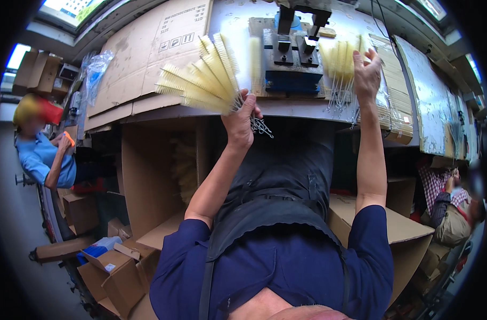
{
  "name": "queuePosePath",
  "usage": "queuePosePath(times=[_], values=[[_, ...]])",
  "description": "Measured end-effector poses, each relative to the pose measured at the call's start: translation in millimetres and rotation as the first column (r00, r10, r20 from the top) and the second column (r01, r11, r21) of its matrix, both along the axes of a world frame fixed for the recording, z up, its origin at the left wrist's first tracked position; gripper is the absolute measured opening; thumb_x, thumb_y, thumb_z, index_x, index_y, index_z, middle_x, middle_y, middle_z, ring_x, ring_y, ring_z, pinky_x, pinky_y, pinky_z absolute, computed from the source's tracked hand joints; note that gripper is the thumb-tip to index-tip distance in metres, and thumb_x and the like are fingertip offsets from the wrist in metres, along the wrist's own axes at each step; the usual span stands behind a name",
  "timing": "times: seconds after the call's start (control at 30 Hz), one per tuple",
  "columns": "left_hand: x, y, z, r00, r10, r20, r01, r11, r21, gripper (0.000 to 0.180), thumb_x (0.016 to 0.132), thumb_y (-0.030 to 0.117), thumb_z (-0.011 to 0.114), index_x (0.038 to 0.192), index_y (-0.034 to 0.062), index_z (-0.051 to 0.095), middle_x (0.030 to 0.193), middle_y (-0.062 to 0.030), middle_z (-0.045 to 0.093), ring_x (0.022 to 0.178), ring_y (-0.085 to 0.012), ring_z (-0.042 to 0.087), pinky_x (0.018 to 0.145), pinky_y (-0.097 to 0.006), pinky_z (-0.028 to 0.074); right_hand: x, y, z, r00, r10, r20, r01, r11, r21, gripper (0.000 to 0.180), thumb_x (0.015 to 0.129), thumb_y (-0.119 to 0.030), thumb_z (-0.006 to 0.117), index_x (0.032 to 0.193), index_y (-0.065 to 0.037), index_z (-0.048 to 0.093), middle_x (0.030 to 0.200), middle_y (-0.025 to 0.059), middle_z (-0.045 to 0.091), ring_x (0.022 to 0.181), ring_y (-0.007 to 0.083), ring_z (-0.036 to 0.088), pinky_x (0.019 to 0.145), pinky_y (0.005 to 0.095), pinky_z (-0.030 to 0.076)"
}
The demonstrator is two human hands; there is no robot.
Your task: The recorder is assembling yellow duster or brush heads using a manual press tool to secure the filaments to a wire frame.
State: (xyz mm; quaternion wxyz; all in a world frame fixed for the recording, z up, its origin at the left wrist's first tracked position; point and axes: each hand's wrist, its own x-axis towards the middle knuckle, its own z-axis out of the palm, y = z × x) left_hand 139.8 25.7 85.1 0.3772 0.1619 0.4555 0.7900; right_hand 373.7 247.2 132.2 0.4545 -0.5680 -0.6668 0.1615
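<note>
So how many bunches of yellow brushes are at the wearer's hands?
2: one fanned bunch in the left hand, another bunch on the table beside the right hand. Individual brushes overlap, so some may be hidden.

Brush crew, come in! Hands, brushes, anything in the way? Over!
Left hand gripping fanned yellow brushes. Right hand beside another bunch, contact unclear. Black-and-blue machine between the bunches.

my pale yellow bristle brushes have silvery twisted-wire handles. i wear a navy cloth shirt and black bib apron. the blocky metal press is black over blue; a co-worker's cloth shirt is red-and-white checked.
</note>
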Motion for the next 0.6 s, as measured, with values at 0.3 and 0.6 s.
queuePosePath(times=[0.3,0.6], values=[[24.6,-24.6,15.2,0.995,-0.083,0.058,0.082,0.997,0.011,0.027,0.09,0.002,0.07,0.113,0.0008,0.057,0.087,-0.0051,0.059,0.064,-0.0142,0.057,0.053,-0.028,0.049,-115.0,-121.1,6.3,0.704,0.348,-0.619,-0.67,0.613,-0.418,0.041,0.099,-0.036,0.062,0.115,0.002,0.062,0.097,0.009,0.069,0.079,0.0114,0.064,0.066,0.025,0.054],[38.4,-33.8,25.1,0.998,-0.049,-0.025,0.048,0.998,-0.044,0.019,0.096,0.007,0.063,0.112,0.0003,0.056,0.085,-0.0088,0.063,0.067,-0.0163,0.063,0.056,-0.029,0.054,-132.2,-113.2,3.9,0.416,0.084,-0.906,-0.771,0.561,-0.302,0.034,0.104,-0.029,0.053,0.106,0.004,0.059,0.068,0.0003,0.055,0.043,0.0017,0.039,0.037,0.0183,0.033]])
